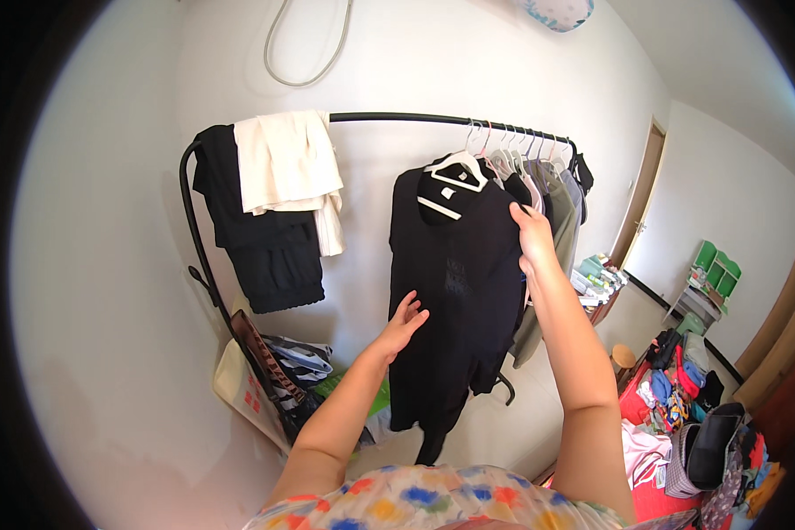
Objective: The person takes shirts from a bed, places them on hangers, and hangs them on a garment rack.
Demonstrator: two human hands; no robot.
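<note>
A long black garment point(455, 291) hangs on a white hanger point(459, 168) from the black rail, its neckline turned toward me. My right hand point(533, 238) grips its edge near the right shoulder, with the fingertips partly hidden by the cloth. At the left side of the garment, about halfway down, my left hand point(403, 330) has its fingers apart. It is against or just in front of the cloth; I cannot tell which. Behind the garment, several other clothes point(556, 199) hang close together on hangers.
Black trousers point(274, 265) and a cream garment point(287, 159) drape over the rail point(397, 117) at the left. Bags point(247, 384) stand below them. Piled clothes point(680, 380) lie at the right, near a dark bag point(715, 446). Farther off is a green-backed desk point(711, 274).
</note>
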